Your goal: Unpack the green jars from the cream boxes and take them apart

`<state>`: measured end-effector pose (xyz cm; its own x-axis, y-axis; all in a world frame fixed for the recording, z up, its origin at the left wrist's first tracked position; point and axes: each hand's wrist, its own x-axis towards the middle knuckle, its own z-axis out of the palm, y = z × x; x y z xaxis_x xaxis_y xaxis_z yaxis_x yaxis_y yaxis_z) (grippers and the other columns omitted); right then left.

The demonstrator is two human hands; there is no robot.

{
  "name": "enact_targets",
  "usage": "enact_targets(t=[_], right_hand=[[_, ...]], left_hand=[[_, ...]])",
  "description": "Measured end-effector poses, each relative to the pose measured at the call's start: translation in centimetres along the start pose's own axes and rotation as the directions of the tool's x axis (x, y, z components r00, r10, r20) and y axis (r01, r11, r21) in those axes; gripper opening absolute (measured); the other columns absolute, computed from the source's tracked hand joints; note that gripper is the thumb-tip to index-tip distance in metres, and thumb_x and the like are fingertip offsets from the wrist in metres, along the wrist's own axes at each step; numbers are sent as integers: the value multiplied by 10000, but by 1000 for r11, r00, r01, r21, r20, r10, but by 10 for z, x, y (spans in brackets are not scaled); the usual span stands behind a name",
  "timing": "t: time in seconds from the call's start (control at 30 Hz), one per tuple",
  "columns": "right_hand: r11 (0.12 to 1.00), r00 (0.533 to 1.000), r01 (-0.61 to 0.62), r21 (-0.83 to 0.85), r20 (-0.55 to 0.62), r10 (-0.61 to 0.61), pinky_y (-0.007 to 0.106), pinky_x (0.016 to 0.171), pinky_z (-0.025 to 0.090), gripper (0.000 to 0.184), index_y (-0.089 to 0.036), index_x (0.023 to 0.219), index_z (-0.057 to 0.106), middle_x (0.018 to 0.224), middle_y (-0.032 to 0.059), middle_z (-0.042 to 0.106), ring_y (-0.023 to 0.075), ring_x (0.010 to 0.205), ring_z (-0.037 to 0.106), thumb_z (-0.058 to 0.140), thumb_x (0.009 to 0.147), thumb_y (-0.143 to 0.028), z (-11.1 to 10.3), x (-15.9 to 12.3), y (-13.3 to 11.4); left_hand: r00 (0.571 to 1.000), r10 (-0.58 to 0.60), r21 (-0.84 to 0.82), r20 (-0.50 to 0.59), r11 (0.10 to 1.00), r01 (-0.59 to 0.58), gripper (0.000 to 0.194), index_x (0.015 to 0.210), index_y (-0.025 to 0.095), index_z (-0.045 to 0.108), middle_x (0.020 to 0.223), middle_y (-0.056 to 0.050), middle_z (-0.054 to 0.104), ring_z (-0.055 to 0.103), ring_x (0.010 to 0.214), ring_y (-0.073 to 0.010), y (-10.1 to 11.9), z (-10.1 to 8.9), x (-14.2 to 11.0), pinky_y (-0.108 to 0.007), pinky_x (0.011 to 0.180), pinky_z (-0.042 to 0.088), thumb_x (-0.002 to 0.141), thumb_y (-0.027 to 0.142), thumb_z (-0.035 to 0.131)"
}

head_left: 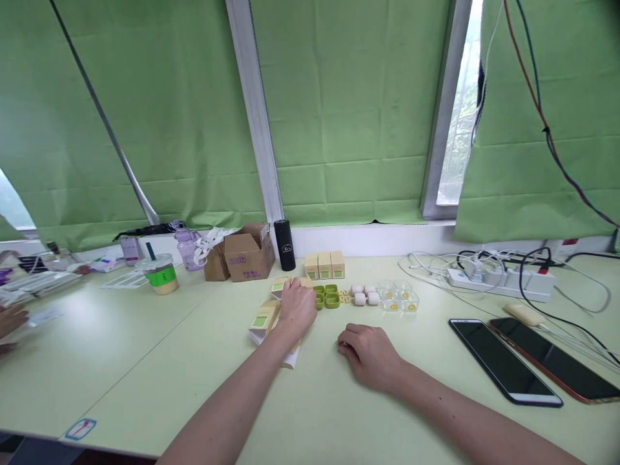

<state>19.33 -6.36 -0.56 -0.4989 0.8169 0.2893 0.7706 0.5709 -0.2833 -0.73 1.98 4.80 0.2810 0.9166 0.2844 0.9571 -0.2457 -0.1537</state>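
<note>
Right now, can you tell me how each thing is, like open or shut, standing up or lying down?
Left hand: fingers down on the paper boxes
Right hand: fingers curled
Small boxes: standing in a row
Cardboard box: open, flaps up
Black bottle: standing
Purple bottle: standing
Cup: standing, straw in
Phones: lying flat, screens dark
Power strip: plugged into
Curtains: down

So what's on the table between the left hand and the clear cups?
In the head view, going from the left hand to the clear cups: green cups, small yellow pieces, then pale blocks.
</note>
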Motion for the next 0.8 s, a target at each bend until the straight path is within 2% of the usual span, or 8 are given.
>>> enact_targets(t=[0.17,0.3,0.47,0.67,0.8], right_hand=[[1000,999,13,-13,-53,-13,307,720,405,206,-229,1009,692,977,50,711,202,888,639,497,963,-182,3,3,1],[998,991,30,-53,-130,-37,370,915,441,228,-226,1115,676,1164,82,692,249,1067,585,537,938,-187,4,9,4],[991,991,-23,-129,-132,5,473,1114,343,397,-194,1345,576,1491,129,542,334,1349,423,539,957,-267,9,17,9],[990,996,-60,-125,-71,52,500,1199,224,481,-180,1460,481,1618,140,418,346,1476,300,473,1004,-333,14,21,12],[990,997,-75,-120,-30,72,525,1213,181,493,-194,1484,456,1640,149,387,337,1517,252,439,1022,-364,14,23,13]], left_hand=[[1000,10,42,25,999,-11,194,736,163,749,826,-167,743,579,1021,-325,1,6,2,-444,893,334,812,75,593],[999,19,69,31,997,-21,168,775,154,754,825,-167,746,593,1030,-329,3,9,3,-443,897,343,804,81,606],[999,31,87,35,996,-34,156,791,147,748,830,-166,754,613,1010,-320,5,10,3,-441,895,350,800,77,609],[999,28,93,40,995,-31,173,804,145,750,864,-178,764,626,1021,-326,7,10,5,-451,897,350,813,71,594],[999,33,93,40,995,-37,178,816,145,760,864,-182,763,626,1032,-331,8,9,5,-453,898,348,834,79,596]])
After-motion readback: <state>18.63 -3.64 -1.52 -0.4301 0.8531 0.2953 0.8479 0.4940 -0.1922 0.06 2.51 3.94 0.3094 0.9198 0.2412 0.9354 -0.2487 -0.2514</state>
